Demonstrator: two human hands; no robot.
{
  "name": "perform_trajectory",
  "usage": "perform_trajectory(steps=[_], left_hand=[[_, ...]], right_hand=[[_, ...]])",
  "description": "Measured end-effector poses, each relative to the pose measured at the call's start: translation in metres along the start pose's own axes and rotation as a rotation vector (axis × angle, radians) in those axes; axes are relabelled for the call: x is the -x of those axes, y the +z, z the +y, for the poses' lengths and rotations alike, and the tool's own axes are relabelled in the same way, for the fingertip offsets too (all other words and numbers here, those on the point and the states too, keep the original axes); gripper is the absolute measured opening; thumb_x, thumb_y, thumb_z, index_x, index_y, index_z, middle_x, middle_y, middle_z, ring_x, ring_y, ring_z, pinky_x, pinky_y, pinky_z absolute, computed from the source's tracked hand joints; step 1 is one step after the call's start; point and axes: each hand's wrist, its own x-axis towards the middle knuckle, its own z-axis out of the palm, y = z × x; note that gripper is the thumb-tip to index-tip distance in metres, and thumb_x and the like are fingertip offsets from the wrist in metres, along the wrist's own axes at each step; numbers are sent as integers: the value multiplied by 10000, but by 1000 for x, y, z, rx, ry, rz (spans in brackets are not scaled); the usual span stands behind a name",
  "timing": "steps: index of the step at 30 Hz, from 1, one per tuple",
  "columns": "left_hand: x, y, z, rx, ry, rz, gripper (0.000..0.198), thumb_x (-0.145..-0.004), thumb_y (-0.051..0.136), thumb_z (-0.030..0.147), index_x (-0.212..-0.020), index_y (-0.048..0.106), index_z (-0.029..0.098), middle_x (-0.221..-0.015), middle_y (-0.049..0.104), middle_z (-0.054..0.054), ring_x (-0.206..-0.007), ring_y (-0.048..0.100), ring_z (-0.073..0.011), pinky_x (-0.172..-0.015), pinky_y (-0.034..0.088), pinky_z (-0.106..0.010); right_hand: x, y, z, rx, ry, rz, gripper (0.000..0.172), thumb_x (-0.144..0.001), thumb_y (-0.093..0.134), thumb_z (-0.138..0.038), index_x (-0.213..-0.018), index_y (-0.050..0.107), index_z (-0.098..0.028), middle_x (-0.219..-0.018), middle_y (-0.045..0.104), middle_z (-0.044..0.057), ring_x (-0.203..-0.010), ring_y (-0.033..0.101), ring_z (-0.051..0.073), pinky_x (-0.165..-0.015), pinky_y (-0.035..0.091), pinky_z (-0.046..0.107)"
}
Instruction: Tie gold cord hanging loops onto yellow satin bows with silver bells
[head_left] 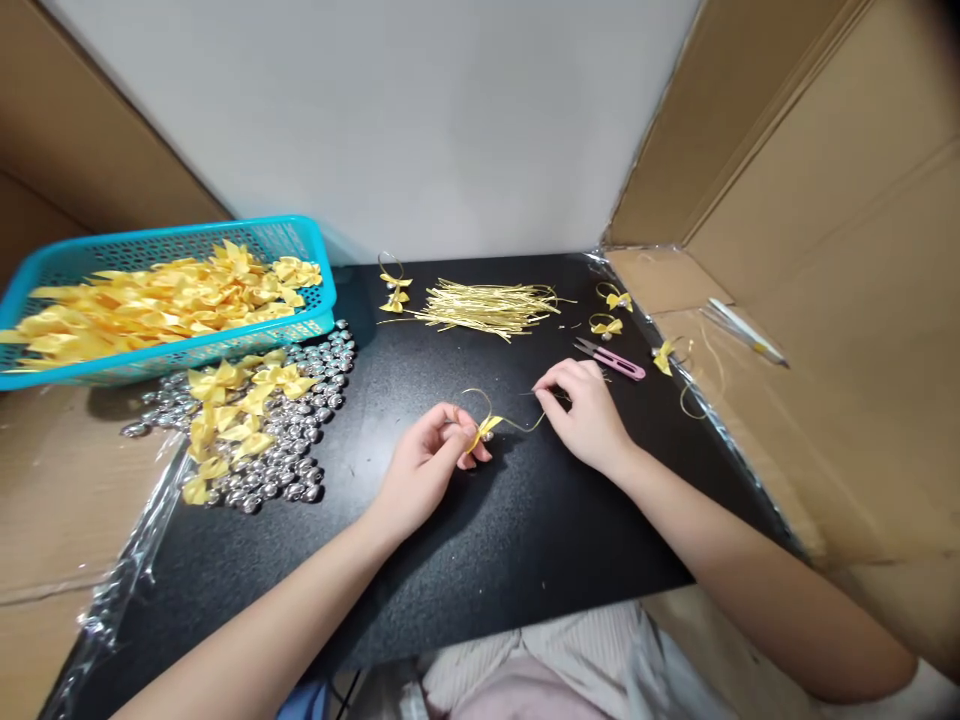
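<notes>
My left hand (427, 462) is closed in a pinch on a small yellow ribbon bow (484, 428) with a gold cord (510, 420) looped through it. My right hand (586, 408) pinches the other end of that gold cord just above the black table (465, 560). Pink thread snips (611, 360) lie right behind my right hand. A bundle of cut gold cords (487, 305) lies further back in the middle.
A teal basket (300, 320) full of yellow bows stands at the left, on cardboard. Silver bells (300, 440) with loose yellow bows (240, 400) on them are heaped beside it. Finished bows (611, 312) lie at the back right. Cardboard walls (825, 300) close in both sides.
</notes>
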Motion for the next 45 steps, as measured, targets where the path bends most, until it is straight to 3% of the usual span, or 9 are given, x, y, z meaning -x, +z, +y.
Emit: perform_trajectory(steps=[3, 5, 8, 10, 12, 17, 36, 42, 45], left_hand=[[1, 1, -1, -40, 29, -15, 202, -883, 558, 370, -805, 538, 184, -652, 649, 9, -609, 547, -120, -628, 427, -242], [2, 1, -1, -72, 54, -22, 200, -892, 547, 372, -817, 538, 187, -646, 616, 20, -608, 532, -123, -626, 416, -245], [5, 0, -2, -148, 87, -55, 191, -918, 515, 368, -843, 529, 193, -651, 553, 37, -611, 512, -122, -627, 399, -245], [7, 0, -3, -194, 107, -92, 171, -932, 498, 358, -869, 514, 200, -665, 519, 45, -616, 492, -120, -617, 385, -241], [9, 1, -3, -226, 139, -110, 138, -935, 495, 337, -885, 488, 209, -678, 503, 49, -621, 474, -119, -600, 370, -235], [10, 1, -3, -364, 209, -87, 102, -919, 506, 273, -845, 470, 212, -682, 489, 52, -627, 462, -119, -609, 366, -235], [8, 2, -8, -343, 191, 40, 116, -899, 552, 290, -826, 527, 204, -723, 545, 26, -655, 519, -124, -638, 410, -236], [7, 5, -5, -421, 215, 82, 98, -863, 558, 228, -779, 513, 202, -646, 520, 46, -590, 496, -112, -577, 389, -219], [7, 8, -3, -447, 234, 106, 94, -834, 562, 200, -759, 505, 203, -617, 497, 60, -556, 483, -103, -545, 368, -211]], right_hand=[[3, 2, 0, 204, -88, -9, 115, -842, 587, -178, -778, 671, -222, -941, 682, 71, -969, 524, 282, -875, 422, 462], [5, 0, -4, 188, -141, 56, 108, -848, 584, -187, -850, 684, -226, -961, 680, 73, -971, 539, 275, -874, 430, 457], [11, -4, -16, 118, -382, 159, 123, -852, 576, -197, -868, 689, -245, -884, 671, 50, -896, 577, 238, -840, 443, 423], [15, -4, -25, 108, -565, 123, 93, -841, 609, -218, -819, 691, -255, -842, 669, 31, -851, 566, 221, -810, 430, 407], [19, -1, -31, 177, -639, 57, 81, -842, 623, -229, -819, 699, -247, -907, 678, 40, -894, 542, 227, -821, 404, 408], [22, 5, -28, 258, -557, -73, 112, -853, 635, -270, -904, 720, -217, -1109, 645, 78, -1038, 485, 252, -908, 356, 429], [29, 14, -28, 180, -488, 65, 137, -869, 622, -205, -759, 695, -241, -824, 729, -2, -854, 566, 197, -842, 335, 413], [30, 17, -29, 219, -481, 55, 139, -886, 584, -189, -788, 671, -238, -891, 733, 14, -870, 578, 203, -874, 348, 420], [31, 16, -33, 174, -411, -34, 110, -898, 569, -210, -818, 646, -209, -985, 693, 58, -958, 550, 217, -895, 379, 411]])
